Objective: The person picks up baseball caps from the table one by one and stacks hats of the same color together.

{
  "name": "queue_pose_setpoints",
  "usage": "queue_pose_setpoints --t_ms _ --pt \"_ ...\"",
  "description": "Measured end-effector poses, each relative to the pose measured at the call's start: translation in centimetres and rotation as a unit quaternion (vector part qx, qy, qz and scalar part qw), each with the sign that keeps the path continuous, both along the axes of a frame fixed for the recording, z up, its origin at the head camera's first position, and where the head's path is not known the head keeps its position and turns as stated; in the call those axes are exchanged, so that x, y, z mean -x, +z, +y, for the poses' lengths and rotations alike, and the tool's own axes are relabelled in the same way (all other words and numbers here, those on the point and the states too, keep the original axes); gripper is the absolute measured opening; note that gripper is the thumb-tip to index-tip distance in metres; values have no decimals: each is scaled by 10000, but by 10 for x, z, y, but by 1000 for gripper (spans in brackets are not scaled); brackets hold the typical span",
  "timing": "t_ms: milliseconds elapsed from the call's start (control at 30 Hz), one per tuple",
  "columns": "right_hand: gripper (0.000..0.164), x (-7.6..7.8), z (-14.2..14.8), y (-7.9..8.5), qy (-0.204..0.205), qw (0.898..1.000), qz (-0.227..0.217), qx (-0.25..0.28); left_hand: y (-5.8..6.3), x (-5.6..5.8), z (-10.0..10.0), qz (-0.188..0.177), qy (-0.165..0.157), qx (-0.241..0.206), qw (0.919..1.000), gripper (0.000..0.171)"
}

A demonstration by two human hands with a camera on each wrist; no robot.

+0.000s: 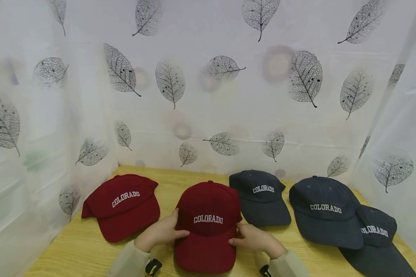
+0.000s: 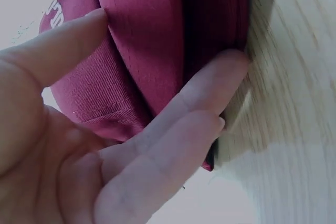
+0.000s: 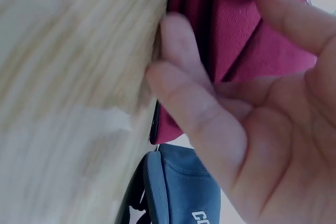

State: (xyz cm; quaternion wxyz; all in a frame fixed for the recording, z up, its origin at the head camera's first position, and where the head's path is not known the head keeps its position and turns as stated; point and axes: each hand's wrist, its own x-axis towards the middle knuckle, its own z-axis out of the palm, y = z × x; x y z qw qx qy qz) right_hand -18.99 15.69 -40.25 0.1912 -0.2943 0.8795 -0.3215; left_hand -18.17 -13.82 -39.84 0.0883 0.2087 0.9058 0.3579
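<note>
A red baseball cap (image 1: 208,209) with white COLORADO lettering sits at the front middle of the table, brim toward me. My left hand (image 1: 161,229) holds its left side, thumb on the brim by the crown seam. In the left wrist view, two fingers (image 2: 173,150) reach along the cap's lower edge, close to the wood. On the opposite side my right hand (image 1: 254,238) holds the cap likewise, its thumb at the brim. The right wrist view shows its fingers (image 3: 197,114) by the lower edge, near the tabletop.
Another red cap (image 1: 124,207) lies to the left. On the right are a dark navy cap (image 1: 263,196), a second navy cap (image 1: 322,211) and a third navy cap (image 1: 378,238) partly under it. A leaf-print curtain (image 1: 208,115) encloses the wooden table (image 1: 72,250).
</note>
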Motion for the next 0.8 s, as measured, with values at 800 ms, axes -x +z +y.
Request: queue_pose_setpoints --t_ms 800 --pt "53 14 12 4 -1327 9900 -29 485 -3 19 -24 -424 768 -679 9938 47"
